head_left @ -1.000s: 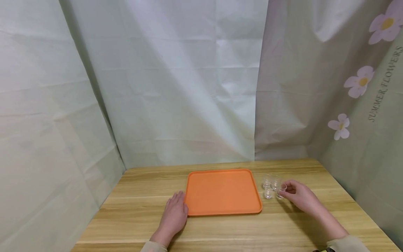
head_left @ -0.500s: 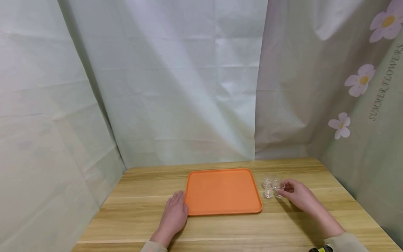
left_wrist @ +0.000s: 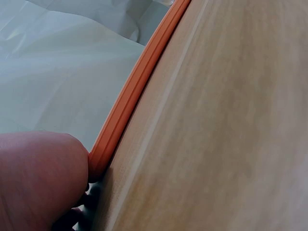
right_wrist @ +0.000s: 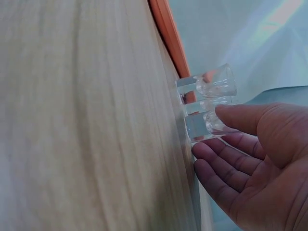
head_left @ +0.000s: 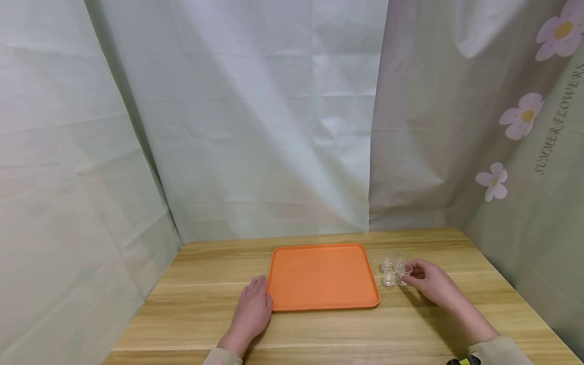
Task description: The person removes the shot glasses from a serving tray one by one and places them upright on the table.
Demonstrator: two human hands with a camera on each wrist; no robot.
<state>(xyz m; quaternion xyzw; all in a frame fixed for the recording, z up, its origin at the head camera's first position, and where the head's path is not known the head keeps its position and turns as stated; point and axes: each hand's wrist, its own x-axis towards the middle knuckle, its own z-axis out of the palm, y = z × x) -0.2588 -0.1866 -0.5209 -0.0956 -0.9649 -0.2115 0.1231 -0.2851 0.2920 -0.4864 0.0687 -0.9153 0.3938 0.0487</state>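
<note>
My right hand [head_left: 435, 288] pinches a small clear shot glass [head_left: 403, 277] between thumb and fingers, at the near right of a tight cluster. Three similar glasses stand upright beside it: one to its left [head_left: 389, 278] and two just behind. In the right wrist view, the thumb lies on the held glass [right_wrist: 196, 127], whose thick base is at the tabletop; another glass [right_wrist: 215, 83] stands past it. An orange tray [head_left: 324, 277] lies left of the glasses. Against its left edge rests my left hand [head_left: 252, 312], fingers extended; the left wrist view shows a thumb [left_wrist: 43, 178] touching the tray's corner.
The wooden table [head_left: 337, 337] carries the tray and glasses. Pale green cloth [head_left: 255, 152] hangs behind it and along both sides, with printed flowers at the right. Bare tabletop lies in front of the tray.
The glass in my right hand has slid slightly left, closer to the other glasses. My left hand stays at the tray's edge.
</note>
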